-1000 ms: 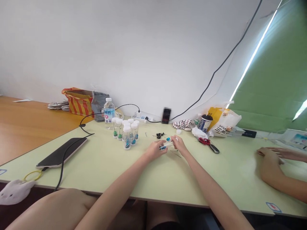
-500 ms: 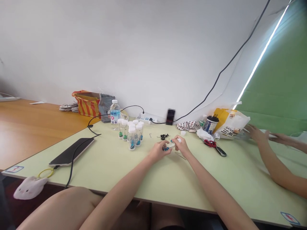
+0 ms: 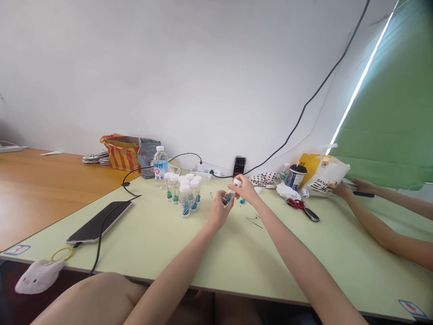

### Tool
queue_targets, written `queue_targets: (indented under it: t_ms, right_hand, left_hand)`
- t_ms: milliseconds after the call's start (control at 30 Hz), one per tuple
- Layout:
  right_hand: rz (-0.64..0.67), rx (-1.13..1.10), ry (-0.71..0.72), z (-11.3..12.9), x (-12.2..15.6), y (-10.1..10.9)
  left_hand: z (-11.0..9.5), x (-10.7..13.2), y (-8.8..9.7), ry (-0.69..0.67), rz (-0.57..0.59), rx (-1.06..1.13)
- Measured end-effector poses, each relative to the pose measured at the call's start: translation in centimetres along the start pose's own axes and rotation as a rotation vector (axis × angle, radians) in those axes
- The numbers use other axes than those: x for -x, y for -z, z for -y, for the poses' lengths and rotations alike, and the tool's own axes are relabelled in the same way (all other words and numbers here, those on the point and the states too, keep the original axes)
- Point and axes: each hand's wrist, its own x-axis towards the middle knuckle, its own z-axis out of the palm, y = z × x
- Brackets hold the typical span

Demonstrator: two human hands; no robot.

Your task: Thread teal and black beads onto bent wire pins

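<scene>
My left hand is closed around the lower part of a clear vial with dark blue pieces inside. The vial stands tilted, its top leaning right. At that top, the fingers of my right hand are closed on a white cap. Whether the cap is fully seated cannot be made out. A small blue bead lies on the table just below my right hand. Thin wire-like pieces rest nearer to me. Left of my hands stand several capped vials with blue or green contents.
A water bottle stands behind the vials. A phone-like device with a cable lies at left. To the right are red-handled scissors, a black-lidded cup and a paper bag. Another person's arms reach in at far right.
The vial has turned from lying nearly flat to more upright, and my right hand has risen to its cap. The blue bead on the table is now uncovered. The other person's hands have shifted.
</scene>
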Motion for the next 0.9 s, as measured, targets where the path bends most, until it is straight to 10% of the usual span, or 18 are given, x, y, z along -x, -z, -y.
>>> queue_targets:
  t_ms: [133,433,900]
  right_hand:
    - [-0.007,0.148,0.123,1.3,-2.3,-2.8]
    - [0.265,0.380,0.249,1.4,-4.7,-7.4]
    - [0.460,0.039,0.082,-0.6,-3.7,-7.5]
  left_hand:
    - [0.3,-0.5,1.1,0.030,-0.248,-0.241]
    - [1.7,0.7,-0.1,-0.179,0.424,-0.302]
    - [3.8,1.2,-0.8,0.045,0.454,-0.541]
